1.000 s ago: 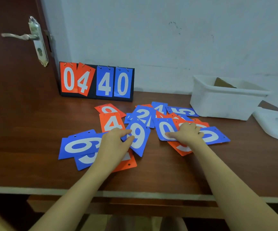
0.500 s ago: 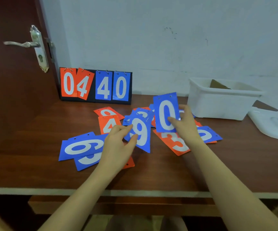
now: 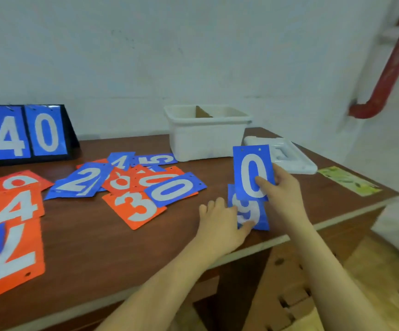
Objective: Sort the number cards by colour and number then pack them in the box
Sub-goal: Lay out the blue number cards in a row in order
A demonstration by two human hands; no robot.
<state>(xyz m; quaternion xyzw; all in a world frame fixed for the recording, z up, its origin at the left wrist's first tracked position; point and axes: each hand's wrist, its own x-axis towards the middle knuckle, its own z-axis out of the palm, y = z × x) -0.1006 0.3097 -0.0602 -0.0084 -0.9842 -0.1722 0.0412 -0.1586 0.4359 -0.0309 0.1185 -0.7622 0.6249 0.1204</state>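
My right hand [image 3: 283, 194] pinches a blue 0 card [image 3: 252, 172], held upright above the table's right part. Just below it my left hand [image 3: 222, 222] holds a blue 9 card [image 3: 249, 213] at its left edge, thumb on its face. The 0 card overlaps the top of the 9 card. Loose orange and blue cards lie spread to the left: an orange 3 [image 3: 135, 207], a blue 0 [image 3: 175, 188], a blue 2 [image 3: 81, 180], an orange 4 [image 3: 16, 206], an orange 7 [image 3: 12, 256]. The white box [image 3: 205, 134] stands behind, with a cardboard divider inside.
The box's white lid [image 3: 286, 157] lies right of the box. A green leaflet [image 3: 349, 181] lies near the right table edge. A scoreboard stand [image 3: 26, 133] showing blue 4 and 0 stands at the back left. The wooden table's front edge [image 3: 253, 250] runs close below my hands.
Both hands carried their blue cards, the 0 and the 9, from the pile to the right side of the table. The view turned to the right.
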